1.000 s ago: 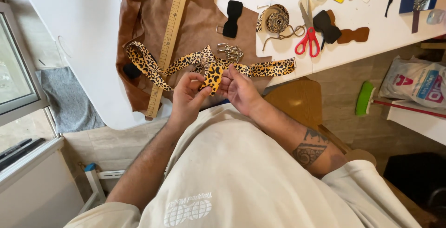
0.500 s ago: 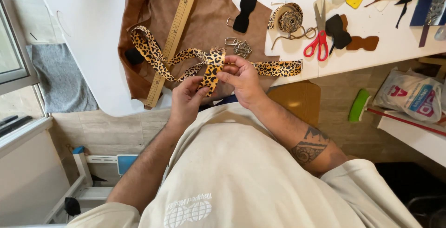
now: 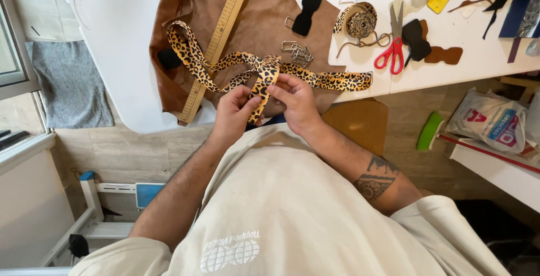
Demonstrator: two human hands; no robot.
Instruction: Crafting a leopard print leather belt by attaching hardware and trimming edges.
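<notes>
Head view: left hand (image 3: 233, 110) and right hand (image 3: 295, 97) both pinch the leopard-print strap (image 3: 264, 79) over brown leather (image 3: 259, 17)

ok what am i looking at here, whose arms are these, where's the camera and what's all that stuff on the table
There is no machine here: a person is working with bare hands. The single camera sits on that person's head and looks down, so you see their chest and forearms from above. The left hand and right hand both pinch a leopard-print strap, folded between the fingers. Its ends trail over a brown leather sheet on the white table. Nearby lie a wooden ruler, red-handled scissors, a roll of strap and small metal buckles.
</notes>
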